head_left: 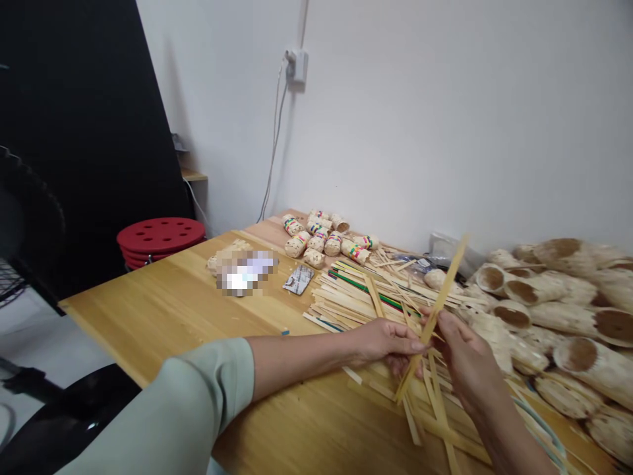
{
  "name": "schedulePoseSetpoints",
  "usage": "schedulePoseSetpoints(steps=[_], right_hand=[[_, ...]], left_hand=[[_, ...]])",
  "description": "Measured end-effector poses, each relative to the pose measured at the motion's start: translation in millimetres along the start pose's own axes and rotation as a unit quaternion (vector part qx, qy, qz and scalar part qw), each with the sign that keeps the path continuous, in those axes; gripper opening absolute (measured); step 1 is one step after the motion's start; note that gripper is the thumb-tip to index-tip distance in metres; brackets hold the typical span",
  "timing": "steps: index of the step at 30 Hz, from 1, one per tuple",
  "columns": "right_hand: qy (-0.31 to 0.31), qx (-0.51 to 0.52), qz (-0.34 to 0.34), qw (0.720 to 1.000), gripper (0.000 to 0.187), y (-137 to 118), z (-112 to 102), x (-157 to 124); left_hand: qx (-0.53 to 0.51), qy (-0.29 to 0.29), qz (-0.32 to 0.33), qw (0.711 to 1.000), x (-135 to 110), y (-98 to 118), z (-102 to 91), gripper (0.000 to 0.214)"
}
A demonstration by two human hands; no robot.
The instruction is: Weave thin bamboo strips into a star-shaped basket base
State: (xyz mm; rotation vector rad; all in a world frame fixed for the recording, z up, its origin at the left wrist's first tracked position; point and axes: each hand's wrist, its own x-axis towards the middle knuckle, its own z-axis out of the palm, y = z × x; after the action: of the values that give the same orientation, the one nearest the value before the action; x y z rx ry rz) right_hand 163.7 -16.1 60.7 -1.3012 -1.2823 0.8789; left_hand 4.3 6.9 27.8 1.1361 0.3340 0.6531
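Over the table's right side, a pale bamboo strip slants upward between my two hands. My left hand pinches its lower part between thumb and fingers. My right hand has thumb and fingers closed on the strip a little higher up. Other thin strips cross beneath and around my fingers; whether any of them are also held I cannot tell. Just beyond my left hand lies a pile of flat strips, mostly pale, with green, red and dark ones among them.
Woven tubes with open ends are heaped at the right. Several small woven rolls with coloured bands sit near the wall. A silvery packet lies beside a pixelated object. Red stools are stacked beyond the wooden table.
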Motion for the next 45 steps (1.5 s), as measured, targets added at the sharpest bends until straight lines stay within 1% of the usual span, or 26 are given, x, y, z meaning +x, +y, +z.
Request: schedulePoseSetpoints(steps=[2, 4, 6, 8, 9, 10, 11, 12, 14, 16, 18, 21, 23, 28, 30, 34, 40, 43, 45], right_hand=[[-0.062, 0.026, 0.033, 0.997, 0.043, -6, -3, -7], [-0.077, 0.041, 0.044, 0.995, 0.042, -10, -6, -14], [-0.052, 0.052, 0.026, 0.997, 0.039, -12, -11, -17], [0.002, 0.033, -0.024, 0.999, 0.038, -12, -18, -18], [0.028, -0.011, -0.054, 0.998, 0.036, -11, -22, -19], [0.047, -0.077, -0.086, 0.992, 0.035, -10, -25, -19], [0.052, -0.159, -0.118, 0.979, 0.034, -8, -29, -19], [0.043, -0.244, -0.146, 0.958, 0.035, -6, -32, -19], [-0.005, -0.37, -0.194, 0.908, 0.038, 1, -35, -20], [-0.045, -0.426, -0.232, 0.874, 0.042, 8, -34, -22], [-0.061, -0.453, -0.249, 0.854, 0.045, 16, -31, -22], [-0.059, -0.48, -0.254, 0.838, 0.048, 24, -27, -22], [-0.058, -0.489, -0.255, 0.832, 0.047, 26, -26, -22], [-0.096, -0.459, -0.281, 0.837, 0.038, 21, -24, -24], [-0.101, -0.454, -0.287, 0.837, 0.034, 21, -23, -24], [-0.08, -0.47, -0.31, 0.823, 0.033, 23, -22, -23], [-0.057, -0.5, -0.351, 0.79, 0.033, 25, -22, -23], [-0.038, -0.518, -0.356, 0.777, 0.034, 25, -21, -23], [-0.027, -0.525, -0.353, 0.774, 0.036, 25, -21, -24]], left_hand=[[-0.024, -0.03, -0.003, 0.999, 1, -3, -1.9, 0.055], [-0.025, -0.07, -0.021, 0.997, 1, -6, -3.3, 0.055], [-0.011, -0.094, -0.034, 0.995, 2, -8, -3.8, 0.054], [0.003, -0.083, -0.026, 0.996, 2, -10, -3.8, 0.053], [0.007, -0.065, -0.018, 0.998, 2, -10, -3.6, 0.052], [0.007, -0.044, -0.01, 0.999, 3, -10, -3.3, 0.052], [0.003, -0.025, -0.004, 1.0, 3, -10, -2.8, 0.054], [-0.004, -0.006, 0.002, 1.0, 3, -9, -2.2, 0.057], [-0.016, 0.029, 0.016, 0.999, 3, -8, -0.5, 0.06], [-0.016, 0.056, 0.024, 0.998, 3, -6, 1.6, 0.059], [-0.002, 0.087, 0.024, 0.996, 3, -5, 3.7, 0.054], [0.014, 0.129, 0.025, 0.991, 1, -3, 6.1, 0.052], [0.015, 0.143, 0.031, 0.989, 0, -2, 6.7, 0.051], [0.011, 0.177, 0.053, 0.983, 0, -2, 3.9, 0.051], [0.012, 0.186, 0.061, 0.98, 2, -4, 2.2, 0.051], [0.018, 0.184, 0.069, 0.98, 2, -7, 0.2, 0.051], [0.031, 0.16, 0.064, 0.985, 3, -11, -0.8, 0.054], [0.04, 0.145, 0.058, 0.987, 2, -11, 0.0, 0.056], [0.043, 0.138, 0.052, 0.988, 2, -10, 0.8, 0.057]])
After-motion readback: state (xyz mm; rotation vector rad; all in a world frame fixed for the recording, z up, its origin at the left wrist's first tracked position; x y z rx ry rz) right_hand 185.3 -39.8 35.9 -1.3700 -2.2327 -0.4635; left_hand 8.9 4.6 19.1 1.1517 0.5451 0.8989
